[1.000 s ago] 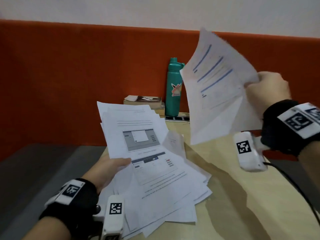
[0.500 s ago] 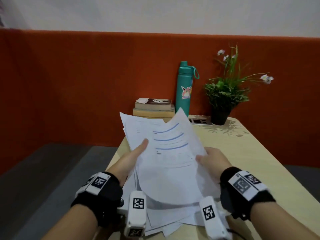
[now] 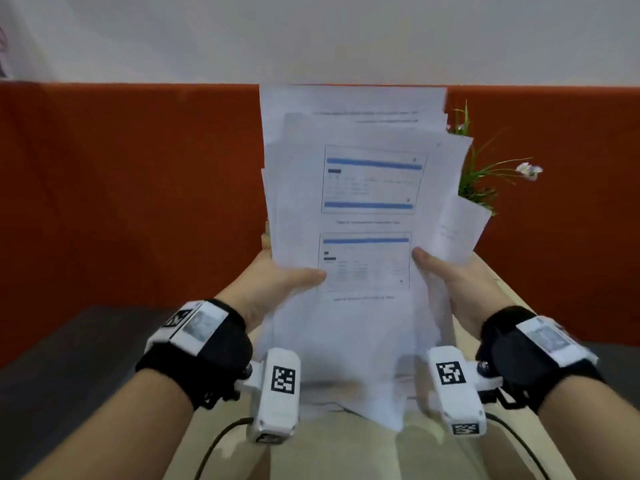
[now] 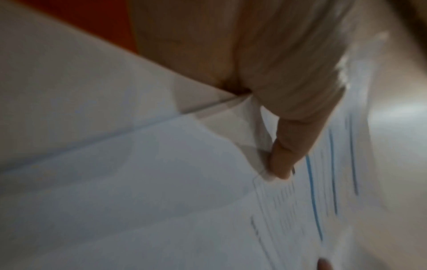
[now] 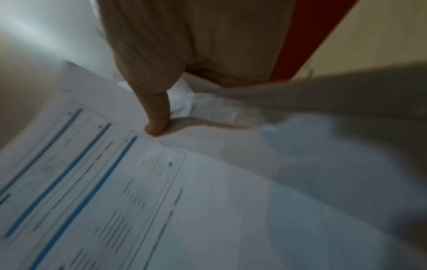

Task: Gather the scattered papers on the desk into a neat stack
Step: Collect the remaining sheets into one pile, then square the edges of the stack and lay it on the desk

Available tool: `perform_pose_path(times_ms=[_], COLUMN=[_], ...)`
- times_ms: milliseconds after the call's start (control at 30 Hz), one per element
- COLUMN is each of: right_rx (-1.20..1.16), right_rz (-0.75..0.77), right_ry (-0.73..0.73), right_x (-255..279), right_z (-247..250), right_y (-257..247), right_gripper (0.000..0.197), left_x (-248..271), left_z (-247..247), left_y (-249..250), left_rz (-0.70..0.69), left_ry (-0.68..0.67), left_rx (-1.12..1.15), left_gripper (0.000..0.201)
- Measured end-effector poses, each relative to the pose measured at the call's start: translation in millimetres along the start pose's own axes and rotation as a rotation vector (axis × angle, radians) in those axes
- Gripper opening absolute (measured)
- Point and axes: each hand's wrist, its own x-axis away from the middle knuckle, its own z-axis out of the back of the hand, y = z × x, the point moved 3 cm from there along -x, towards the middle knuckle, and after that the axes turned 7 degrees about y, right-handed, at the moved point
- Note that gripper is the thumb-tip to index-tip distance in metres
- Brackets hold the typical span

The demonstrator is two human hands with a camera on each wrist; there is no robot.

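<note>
A loose stack of white printed papers [image 3: 363, 209] stands upright in front of me, its lower edge near the desk [image 3: 346, 448]. The sheets are uneven, with edges fanned at the top and right. My left hand [image 3: 277, 275] grips the stack's left side, thumb on the front sheet. My right hand [image 3: 446, 271] grips the right side the same way. The left wrist view shows that hand's thumb [image 4: 286, 160] pressed on the papers [image 4: 161, 201]; in the right wrist view the thumb [image 5: 157, 126] of my right hand lies on the top sheet [image 5: 138, 182]. The fingers behind the stack are hidden.
A potted plant [image 3: 485, 178] with small flowers shows behind the papers at the right. An orange partition [image 3: 121, 188] runs along the back of the light wooden desk. Dark floor [image 3: 52, 375] lies to the left. The papers hide the back of the desk.
Both hands have raised the gathered papers from lying low over the desk to standing upright. A second ago my right hand held one sheet apart in the air.
</note>
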Motion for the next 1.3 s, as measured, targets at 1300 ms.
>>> perform_pose_path(times_ms=[1300], right_rx=[-0.034], right_rz=[0.560], right_ry=[0.288], right_x=[32], right_z=[-11], right_y=[-78], right_gripper=[0.017], left_x=[0], left_z=[-27], left_y=[29], left_rz=[-0.330], left_ry=[0.630], left_rx=[0.130], left_gripper=[0.071])
